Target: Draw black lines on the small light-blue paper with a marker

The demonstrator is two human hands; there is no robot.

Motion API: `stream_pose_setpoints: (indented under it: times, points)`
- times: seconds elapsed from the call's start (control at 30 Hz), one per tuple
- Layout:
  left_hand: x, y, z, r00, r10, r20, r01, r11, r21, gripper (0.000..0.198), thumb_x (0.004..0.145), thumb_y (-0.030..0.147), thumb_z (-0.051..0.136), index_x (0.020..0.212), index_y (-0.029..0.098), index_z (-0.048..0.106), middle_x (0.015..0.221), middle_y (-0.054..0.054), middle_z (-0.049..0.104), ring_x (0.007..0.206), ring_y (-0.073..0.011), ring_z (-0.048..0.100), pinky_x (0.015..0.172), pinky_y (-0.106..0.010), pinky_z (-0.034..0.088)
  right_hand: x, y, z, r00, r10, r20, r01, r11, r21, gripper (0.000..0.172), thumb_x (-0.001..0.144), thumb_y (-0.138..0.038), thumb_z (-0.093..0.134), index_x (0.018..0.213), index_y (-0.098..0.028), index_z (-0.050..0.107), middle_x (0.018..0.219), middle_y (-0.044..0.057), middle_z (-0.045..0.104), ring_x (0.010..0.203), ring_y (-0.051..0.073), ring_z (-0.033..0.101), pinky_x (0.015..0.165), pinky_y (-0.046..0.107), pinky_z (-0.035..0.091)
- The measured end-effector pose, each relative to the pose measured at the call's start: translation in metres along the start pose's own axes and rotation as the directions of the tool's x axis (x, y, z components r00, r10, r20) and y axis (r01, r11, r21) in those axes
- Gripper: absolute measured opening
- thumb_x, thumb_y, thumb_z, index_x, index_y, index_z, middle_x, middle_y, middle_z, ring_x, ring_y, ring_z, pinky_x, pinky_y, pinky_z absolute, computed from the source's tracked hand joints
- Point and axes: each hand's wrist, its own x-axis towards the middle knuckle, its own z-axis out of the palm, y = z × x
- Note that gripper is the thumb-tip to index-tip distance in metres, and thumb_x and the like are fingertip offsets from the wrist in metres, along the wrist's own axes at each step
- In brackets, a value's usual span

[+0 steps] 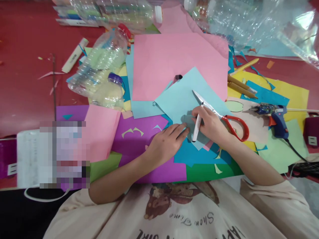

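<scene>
My right hand [211,126] is closed around a white marker pen [197,126], its tip on a light blue sheet of paper [181,96]. My left hand [165,142] lies flat with fingers stretched out, pressing the lower edge of that light blue sheet. Red-handled scissors [224,116] lie on the paper just beyond my right hand, blades pointing up-left. A small black pen cap [178,77] rests on the large pink sheet [171,59] above.
Coloured paper sheets and scraps cover the red table [25,83]. Clear plastic bottles [104,73] lie at upper left, a glue stick [74,54] beside them. A blue glue gun [274,116] with cord sits right, wooden sticks [240,84] above it. Crumpled clear plastic [249,20] lies top right.
</scene>
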Motion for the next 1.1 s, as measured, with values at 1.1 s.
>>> stream_pose_setpoints:
  times: [1.1]
  points:
    - [-0.002,-0.017,0.011,0.995,-0.075,-0.064,0.058,0.969,-0.239,0.022,0.094,0.020,0.049,0.107,0.018,0.067,0.110,-0.008,0.070,0.097,-0.0199,0.064,0.081,-0.035,0.054,-0.003,-0.007,-0.022,0.951,-0.192,0.243,0.236,0.958,-0.165,0.023,0.086,-0.009,0.047,0.106,-0.018,0.042,0.104,0.012,0.058,0.090,0.027,0.050,0.082,0.042,0.046]
